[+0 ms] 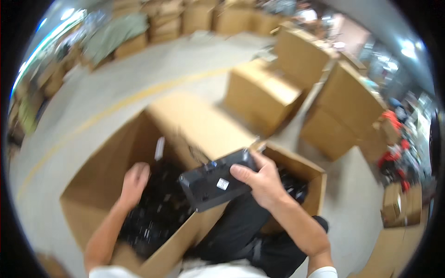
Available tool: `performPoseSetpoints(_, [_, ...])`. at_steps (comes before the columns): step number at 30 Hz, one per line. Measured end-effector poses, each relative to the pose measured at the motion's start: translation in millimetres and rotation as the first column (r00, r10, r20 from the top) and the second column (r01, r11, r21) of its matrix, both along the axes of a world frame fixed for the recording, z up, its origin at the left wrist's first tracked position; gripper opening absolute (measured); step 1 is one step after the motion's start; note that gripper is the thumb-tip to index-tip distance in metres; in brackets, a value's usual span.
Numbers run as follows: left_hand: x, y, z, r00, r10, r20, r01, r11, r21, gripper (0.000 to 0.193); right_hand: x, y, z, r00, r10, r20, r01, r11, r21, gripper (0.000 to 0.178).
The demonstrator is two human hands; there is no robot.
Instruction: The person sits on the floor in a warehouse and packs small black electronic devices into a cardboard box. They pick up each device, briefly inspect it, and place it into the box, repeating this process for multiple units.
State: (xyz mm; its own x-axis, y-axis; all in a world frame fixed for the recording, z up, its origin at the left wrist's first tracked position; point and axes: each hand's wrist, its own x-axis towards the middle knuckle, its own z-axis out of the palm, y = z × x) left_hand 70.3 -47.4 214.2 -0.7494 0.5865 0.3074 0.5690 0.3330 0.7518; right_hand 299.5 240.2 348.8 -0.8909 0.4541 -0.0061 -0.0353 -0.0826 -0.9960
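My right hand (pixel 262 180) grips a flat black rectangular device (pixel 217 180) by its right end, thumb on the face turned toward me. That face has a small white square label, and a small blue spot shows at the top edge, near thin dark wires. The device is held tilted over the edge between two cardboard boxes. My left hand (pixel 136 180) is over the open cardboard box (pixel 95 178) on the left, near its black contents (pixel 160 211). Blur hides its fingers, and nothing can be made out in them.
More dark items (pixel 293 185) lie in the box on my right. Large cardboard cartons (pixel 259 95) stand ahead and to the right. A yellow line (pixel 139 95) curves across the grey floor. Stacked boxes (pixel 164 21) line the far side; red and dark goods (pixel 394 153) are piled at right.
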Motion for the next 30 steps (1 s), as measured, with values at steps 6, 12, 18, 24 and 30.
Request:
performPoseSetpoints(6, [31.9, -217.5, -212.2, 0.901, 0.01, 0.434, 0.408, 0.319, -0.855, 0.031, 75.1, 81.5, -19.4, 0.963, -0.23, -0.138, 0.149, 0.885, -0.441, 0.042])
performPoseSetpoints(12, [64.7, -221.7, -221.2, 0.729, 0.229, 0.645, 0.527, 0.414, -0.742, 0.022, 142.9, 115.7, -40.9, 0.919, -0.387, -0.079, 0.303, 0.818, -0.489, 0.028])
performPoseSetpoints(18, [-11.3, -178.8, -106.1, 0.906, 0.087, 0.414, 0.243, 0.694, -0.678, 0.019, 167.8, 118.4, -52.9, 0.869, -0.454, -0.197, 0.309, 0.808, -0.502, 0.029])
performPoseSetpoints(24, [3.2, 1.0, 98.8, 0.998, 0.017, 0.059, -0.022, 0.996, 0.084, 0.019, 161.8, 116.0, -21.5, 0.685, -0.622, -0.381, 0.191, 0.657, -0.73, 0.025])
performPoseSetpoints(30, [129.6, 174.0, 169.1, 0.802, -0.444, 0.4, 0.26, 0.861, 0.437, 0.025, 131.8, 68.8, -10.4, 0.795, -0.415, -0.442, 0.204, 0.869, -0.45, 0.03])
